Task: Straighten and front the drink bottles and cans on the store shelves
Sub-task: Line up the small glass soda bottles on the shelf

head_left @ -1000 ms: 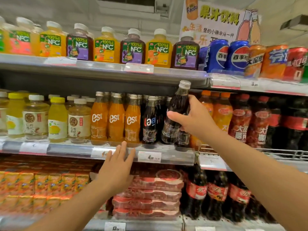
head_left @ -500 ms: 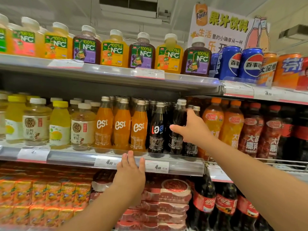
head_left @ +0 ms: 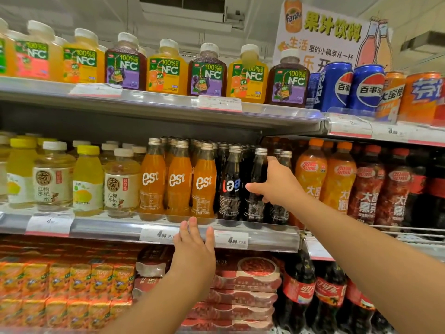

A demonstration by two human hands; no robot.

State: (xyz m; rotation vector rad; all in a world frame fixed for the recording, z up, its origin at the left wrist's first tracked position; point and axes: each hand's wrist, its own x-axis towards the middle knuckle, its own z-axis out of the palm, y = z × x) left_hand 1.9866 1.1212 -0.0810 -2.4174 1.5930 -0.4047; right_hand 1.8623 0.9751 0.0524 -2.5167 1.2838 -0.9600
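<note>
On the middle shelf point(head_left: 101, 229) stand three orange est bottles point(head_left: 178, 182) and, to their right, dark cola est bottles. My right hand point(head_left: 277, 186) grips one dark cola bottle point(head_left: 257, 189), which stands upright on the shelf beside a cola bottle with its label facing out point(head_left: 230, 186). My left hand point(head_left: 193, 249) rests with straight fingers on the front rail of that shelf, just below the orange bottles. It holds nothing.
NFC juice bottles point(head_left: 207, 71) and Pepsi cans point(head_left: 337, 86) line the top shelf. Pale tea and yellow bottles point(head_left: 54, 177) stand at the left, orange and red plastic bottles point(head_left: 337, 182) at the right. Juice cartons point(head_left: 60, 285), flat red packs and large cola bottles point(head_left: 298, 288) fill the shelf below.
My right hand has brought the dark cola bottle down from its tilted, lifted position and set it upright in the row. My left hand has moved up to the shelf rail.
</note>
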